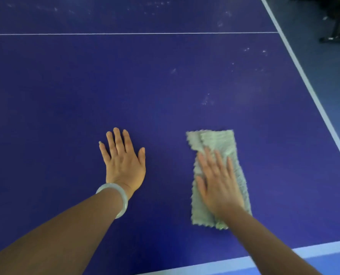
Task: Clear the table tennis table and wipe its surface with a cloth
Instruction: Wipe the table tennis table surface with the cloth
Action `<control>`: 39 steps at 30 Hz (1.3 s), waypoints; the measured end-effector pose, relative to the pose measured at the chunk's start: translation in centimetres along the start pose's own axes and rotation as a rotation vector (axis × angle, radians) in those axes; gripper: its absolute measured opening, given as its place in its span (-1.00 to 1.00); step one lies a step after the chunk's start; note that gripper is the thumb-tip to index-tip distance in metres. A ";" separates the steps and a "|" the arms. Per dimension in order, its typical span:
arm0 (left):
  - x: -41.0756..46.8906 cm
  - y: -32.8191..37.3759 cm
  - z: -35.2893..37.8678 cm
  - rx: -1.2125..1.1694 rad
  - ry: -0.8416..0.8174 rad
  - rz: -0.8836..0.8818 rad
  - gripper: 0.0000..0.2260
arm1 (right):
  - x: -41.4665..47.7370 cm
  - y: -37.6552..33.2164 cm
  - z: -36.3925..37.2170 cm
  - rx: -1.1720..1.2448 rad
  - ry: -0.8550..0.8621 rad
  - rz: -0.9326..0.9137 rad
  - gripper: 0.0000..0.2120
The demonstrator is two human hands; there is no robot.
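The dark blue table tennis table (pixel 165 86) fills the view. A pale green folded cloth (pixel 216 141) lies flat on it near the front right. My right hand (pixel 218 181) presses down on the cloth with straight, spread fingers and looks a little blurred. To the left of the cloth, my left hand (pixel 123 161) rests flat on the bare table surface, fingers straight; a pale bangle sits on that wrist. Whitish smudges (pixel 207 100) mark the surface beyond the cloth and toward the far right corner.
A white line (pixel 125 33) crosses the table farther away. White border stripes run along the right edge (pixel 312 90) and the near edge (pixel 232 262). Beyond the right edge lies dark floor with a black stand (pixel 336 32) at the top right.
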State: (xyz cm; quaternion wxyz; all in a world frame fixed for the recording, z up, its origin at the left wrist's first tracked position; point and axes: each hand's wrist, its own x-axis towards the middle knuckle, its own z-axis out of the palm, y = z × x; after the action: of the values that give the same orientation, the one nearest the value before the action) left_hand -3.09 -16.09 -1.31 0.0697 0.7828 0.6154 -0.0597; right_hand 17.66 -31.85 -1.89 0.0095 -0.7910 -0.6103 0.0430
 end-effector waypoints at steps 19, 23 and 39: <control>0.0 0.2 0.1 -0.005 0.020 -0.025 -0.35 | 11.3 2.4 -1.5 0.111 -0.078 0.273 -0.43; 0.0 0.2 0.3 -0.003 0.025 -0.026 -0.36 | 6.3 -1.0 -1.0 0.096 -0.040 0.404 -0.42; 11.5 2.9 -2.1 -0.017 0.061 0.130 -0.41 | 14.0 -2.4 -0.7 0.024 -0.065 -0.027 -0.43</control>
State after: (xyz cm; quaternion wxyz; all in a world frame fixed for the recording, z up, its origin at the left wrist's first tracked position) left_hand 2.42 -5.40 -1.17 0.0615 0.8220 0.5656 -0.0259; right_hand 18.93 -17.67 -1.83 -0.0001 -0.7806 -0.6204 0.0761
